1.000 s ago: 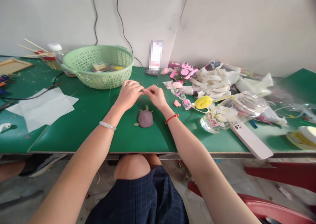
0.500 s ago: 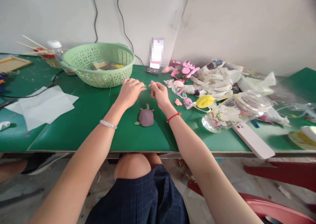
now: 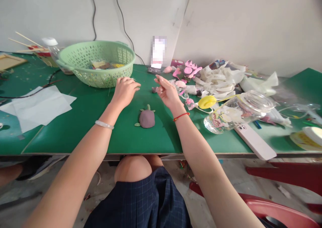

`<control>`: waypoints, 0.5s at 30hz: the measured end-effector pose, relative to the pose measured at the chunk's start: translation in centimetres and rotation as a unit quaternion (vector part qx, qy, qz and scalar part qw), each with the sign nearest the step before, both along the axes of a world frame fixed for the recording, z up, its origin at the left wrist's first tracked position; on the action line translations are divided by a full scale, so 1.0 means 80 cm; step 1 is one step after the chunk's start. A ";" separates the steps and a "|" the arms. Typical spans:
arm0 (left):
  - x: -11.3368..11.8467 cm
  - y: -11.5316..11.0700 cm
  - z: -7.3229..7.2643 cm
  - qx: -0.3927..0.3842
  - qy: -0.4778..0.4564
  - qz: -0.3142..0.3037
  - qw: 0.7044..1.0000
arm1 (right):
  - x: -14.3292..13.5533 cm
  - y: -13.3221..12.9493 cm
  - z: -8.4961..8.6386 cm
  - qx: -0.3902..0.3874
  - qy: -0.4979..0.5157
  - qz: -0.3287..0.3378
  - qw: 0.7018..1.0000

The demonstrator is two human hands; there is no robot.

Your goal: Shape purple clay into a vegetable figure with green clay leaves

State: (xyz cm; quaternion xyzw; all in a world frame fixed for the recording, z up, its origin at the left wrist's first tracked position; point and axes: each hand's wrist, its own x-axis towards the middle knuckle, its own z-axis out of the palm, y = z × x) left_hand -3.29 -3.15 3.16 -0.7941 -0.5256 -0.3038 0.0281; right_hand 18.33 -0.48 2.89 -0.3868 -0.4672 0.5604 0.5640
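A small clay turtle (image 3: 147, 118) with a purple-grey shell and green head and flippers lies on the green table between my forearms. Beyond it, to the left, my left hand (image 3: 125, 91) is held back up in front of the basket. Its fingers are bent and close together, and what they may pinch is hidden. My right hand (image 3: 168, 92) is turned with the palm side inward, its fingers mostly stretched and apart from the left hand. Just beside its fingers shows a purple-grey lump (image 3: 154, 90), seemingly clay. Neither hand touches the turtle.
A green basket (image 3: 98, 77) stands at back left, white paper sheets (image 3: 41, 105) nearer. A phone with a blurred screen (image 3: 158, 50) leans on the wall. To the right are pink clay pieces (image 3: 190, 70), crumpled white wrappings (image 3: 218, 78), a clear jar (image 3: 233, 115) and a pale phone (image 3: 254, 140).
My hands have moved apart, and the right has turned and loosened its fingers. The green bit seen between the fingertips no longer shows. The view has shifted slightly; the turtle stays put.
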 end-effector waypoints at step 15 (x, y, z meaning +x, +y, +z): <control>-0.008 0.005 -0.007 -0.013 0.013 -0.007 1.000 | 0.000 -0.007 0.003 -0.006 -0.019 0.012 1.000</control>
